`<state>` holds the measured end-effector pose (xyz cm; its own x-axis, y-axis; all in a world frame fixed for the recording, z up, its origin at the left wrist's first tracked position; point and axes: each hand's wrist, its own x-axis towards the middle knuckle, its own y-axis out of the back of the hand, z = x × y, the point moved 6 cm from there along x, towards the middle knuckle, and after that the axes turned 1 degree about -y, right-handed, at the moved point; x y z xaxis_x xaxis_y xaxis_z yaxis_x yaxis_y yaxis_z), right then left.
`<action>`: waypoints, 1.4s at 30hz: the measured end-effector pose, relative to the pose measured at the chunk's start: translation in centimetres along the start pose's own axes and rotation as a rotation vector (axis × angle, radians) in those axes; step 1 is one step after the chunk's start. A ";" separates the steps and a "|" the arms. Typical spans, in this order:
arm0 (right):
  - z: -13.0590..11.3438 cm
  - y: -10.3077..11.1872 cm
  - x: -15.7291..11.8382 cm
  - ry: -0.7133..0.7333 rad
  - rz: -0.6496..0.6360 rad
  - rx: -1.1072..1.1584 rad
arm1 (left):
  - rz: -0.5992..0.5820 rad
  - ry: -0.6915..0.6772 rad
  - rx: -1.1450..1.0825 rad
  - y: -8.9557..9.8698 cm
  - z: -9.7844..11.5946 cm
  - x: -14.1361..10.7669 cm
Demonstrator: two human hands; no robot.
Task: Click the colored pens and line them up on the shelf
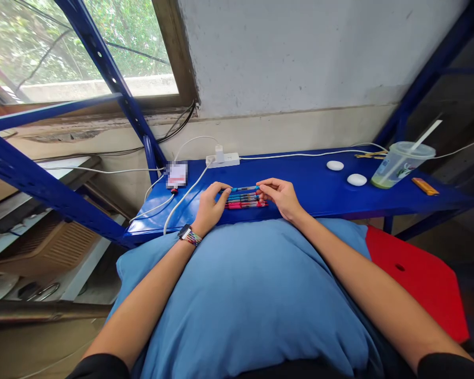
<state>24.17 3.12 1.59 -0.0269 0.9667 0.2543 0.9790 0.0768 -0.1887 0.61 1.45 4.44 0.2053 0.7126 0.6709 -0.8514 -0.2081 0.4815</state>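
A blue pen (245, 188) lies crosswise between my two hands, at the far side of a row of pens. My left hand (213, 205) pinches its left end between thumb and fingertips. The fingertips of my right hand (280, 196) close on its right end. Just nearer to me lie several more pens, side by side and parallel, with blue ones behind and a red pen (243, 206) at the near edge. They rest on the blue table (292, 181). My fingers partly hide the pens' ends.
Behind stands a white power strip (231, 159) with cables. A small white device (177, 175) lies at the left. Rightward are two white oval objects (356, 180), a plastic cup (398, 163) with a straw and an orange item (425, 186). A blue cushion (268, 289) fills my lap.
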 end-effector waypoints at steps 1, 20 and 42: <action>-0.1 -0.1 -0.1 0.012 -0.004 -0.008 | 0.005 0.025 -0.006 0.0 -0.2 0.0; -0.2 0.3 0.0 -0.001 0.046 0.100 | 0.027 0.149 -0.176 0.0 -1.5 0.1; 0.8 2.4 0.9 -0.121 0.167 0.272 | 0.115 0.240 -0.282 0.6 -3.4 0.5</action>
<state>26.30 4.40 0.65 0.0898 0.9922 0.0868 0.8827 -0.0389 -0.4683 -1.40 3.98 3.14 0.0103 0.8389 0.5442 -0.9685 -0.1269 0.2141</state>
